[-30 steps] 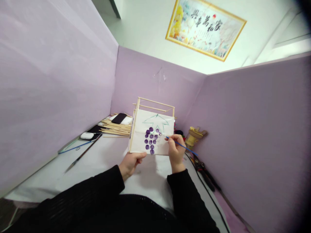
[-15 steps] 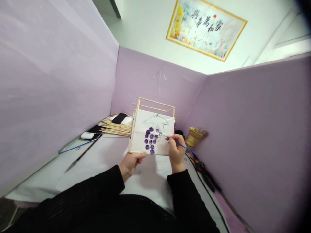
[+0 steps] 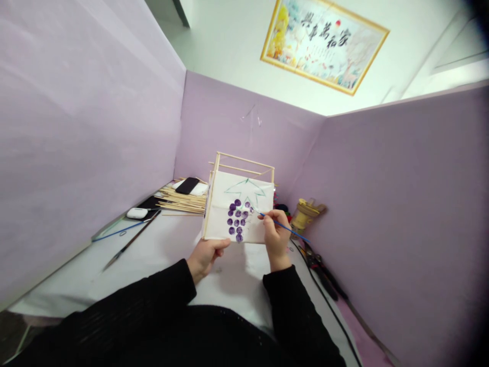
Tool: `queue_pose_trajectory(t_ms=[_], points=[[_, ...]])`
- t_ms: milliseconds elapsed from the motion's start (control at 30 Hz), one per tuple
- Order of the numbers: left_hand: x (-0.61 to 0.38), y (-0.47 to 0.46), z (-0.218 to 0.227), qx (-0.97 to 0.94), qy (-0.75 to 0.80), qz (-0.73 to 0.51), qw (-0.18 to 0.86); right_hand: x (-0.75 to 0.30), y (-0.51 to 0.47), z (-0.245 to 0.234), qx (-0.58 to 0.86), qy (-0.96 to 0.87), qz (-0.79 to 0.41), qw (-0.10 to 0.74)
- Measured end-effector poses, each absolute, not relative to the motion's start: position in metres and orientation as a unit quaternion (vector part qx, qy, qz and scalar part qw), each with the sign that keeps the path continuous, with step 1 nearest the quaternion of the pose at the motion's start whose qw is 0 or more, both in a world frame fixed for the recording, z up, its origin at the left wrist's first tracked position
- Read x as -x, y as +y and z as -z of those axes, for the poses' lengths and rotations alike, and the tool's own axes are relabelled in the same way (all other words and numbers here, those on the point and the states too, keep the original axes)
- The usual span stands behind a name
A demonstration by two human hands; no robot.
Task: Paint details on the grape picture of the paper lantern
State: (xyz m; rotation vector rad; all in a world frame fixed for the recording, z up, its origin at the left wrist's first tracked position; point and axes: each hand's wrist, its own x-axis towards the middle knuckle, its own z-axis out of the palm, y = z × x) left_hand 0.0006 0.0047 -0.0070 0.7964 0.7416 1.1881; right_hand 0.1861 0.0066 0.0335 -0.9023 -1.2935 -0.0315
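A box-shaped lantern frame (image 3: pixel 240 204) of thin wooden sticks stands on the table, its near face covered with white paper. The paper shows a purple grape bunch (image 3: pixel 237 219) under a green leaf outline. My left hand (image 3: pixel 206 256) grips the frame's lower left corner. My right hand (image 3: pixel 275 235) pinches a thin blue paintbrush (image 3: pixel 287 230), whose tip touches the paper just right of the grapes.
A pile of wooden sticks (image 3: pixel 183 202) lies at the back left beside a black phone (image 3: pixel 187 185) and a white earbud case (image 3: pixel 136 213). A long brush (image 3: pixel 130 241) rests on the left. Black pliers (image 3: pixel 319 268) and a yellow wooden piece (image 3: pixel 304 214) sit on the right. Purple partitions wall the table.
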Motion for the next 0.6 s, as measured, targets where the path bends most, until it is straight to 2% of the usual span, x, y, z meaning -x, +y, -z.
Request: queue_pose_trajectory(t_ms=[167,600], points=[[-0.0006,0.0054,0.0078,-0.354,0.325,-0.534,0.695,-0.1867,0.0046,-0.0338,0.403,-0.557,0.016,0.726],[-0.0003,0.0049,0.0072,-0.355,0.333,-0.531,0.694,-0.1875,0.006,-0.0331,0.4,-0.576,0.024,0.712]])
